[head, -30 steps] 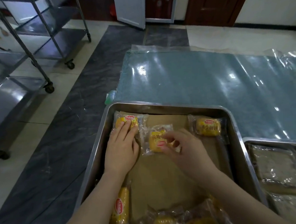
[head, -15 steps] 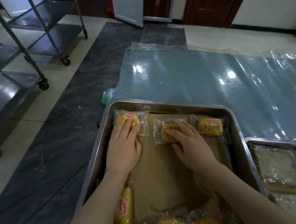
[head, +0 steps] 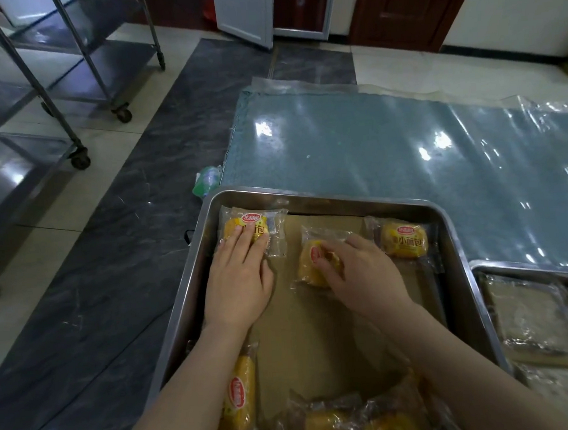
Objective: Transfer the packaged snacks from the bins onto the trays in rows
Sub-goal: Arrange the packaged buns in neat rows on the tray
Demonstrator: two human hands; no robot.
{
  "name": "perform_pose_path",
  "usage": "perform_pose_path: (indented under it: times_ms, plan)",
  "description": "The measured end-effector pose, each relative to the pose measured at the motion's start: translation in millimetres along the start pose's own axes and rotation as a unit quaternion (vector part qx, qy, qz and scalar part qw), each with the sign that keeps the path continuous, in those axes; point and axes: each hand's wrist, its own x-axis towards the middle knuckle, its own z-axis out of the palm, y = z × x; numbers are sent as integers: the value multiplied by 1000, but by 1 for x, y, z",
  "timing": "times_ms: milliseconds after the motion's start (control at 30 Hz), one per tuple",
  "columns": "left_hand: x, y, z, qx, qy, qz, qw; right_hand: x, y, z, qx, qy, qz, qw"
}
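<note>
Right hand curls round the middle packet, askew in the far row of the tray; left hand presses flat on the corner packet. Slick wrapping could let the middle one skid onto the right packet.

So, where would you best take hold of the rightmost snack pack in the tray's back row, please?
Probably from above, pinching the bun's near and far sides: the rightmost snack pack lies flat, label up, and the tray wall crowds its right end.
</note>
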Motion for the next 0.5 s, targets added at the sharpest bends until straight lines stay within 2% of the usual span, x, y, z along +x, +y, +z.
perform_pose_path:
  times_ms: [67, 167, 233, 400, 500]
  plan:
    - [0, 0, 0, -2, -3, 0, 1000, 0, 4, -2, -1, 7, -43, 999]
    - [0, 0, 0, -6, -4, 0, 1000, 1, 10, -5, 13, -76, -107, 991]
    - [0, 0, 0, -9, -4, 2, 1000, -1, 13, -4, 1, -87, -98, 991]
    - [0, -1, 1, -9, 0, 0, 1000, -9, 14, 6, -98, -28, -12, 995]
    - [1, -1, 2, -8, 2, 3, 1000, -6, 13, 11, -130, -4, -16, 991]
